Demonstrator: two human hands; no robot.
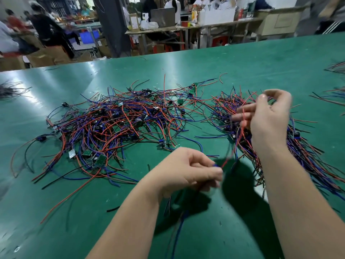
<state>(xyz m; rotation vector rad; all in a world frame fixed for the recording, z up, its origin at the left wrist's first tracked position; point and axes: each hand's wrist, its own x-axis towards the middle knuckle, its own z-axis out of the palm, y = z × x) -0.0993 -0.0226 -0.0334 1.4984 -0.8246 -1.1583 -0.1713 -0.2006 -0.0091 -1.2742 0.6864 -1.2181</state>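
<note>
- Left hand point(188, 170), nearest the lens; fingers curled, thumb and forefinger pinching a blue lead point(178, 230) that trails below the wrist toward the viewer; blur hides the exact grip; a slack pinch could let the lead slide out.
- Red lead point(241, 130) held in the air above the table, running from the left fingertips up to the right hand point(268, 118); that hand's fingers curl round it, thumb and forefinger tips pressed together above; drawing the hands apart too hard may strain the lead where it joins a board.
- Right-hand pile point(308, 156) of wires lying directly beneath the right hand; dangling ends could hook its strands and drag them out of line.
- Central tangle point(112, 128) of red, blue and black wires with small green boards point(99, 159), well apart to the left; tugging one unit would likely lift its neighbours.
- Green table point(186, 68); loose offcuts could be swept off by a forearm.
</note>
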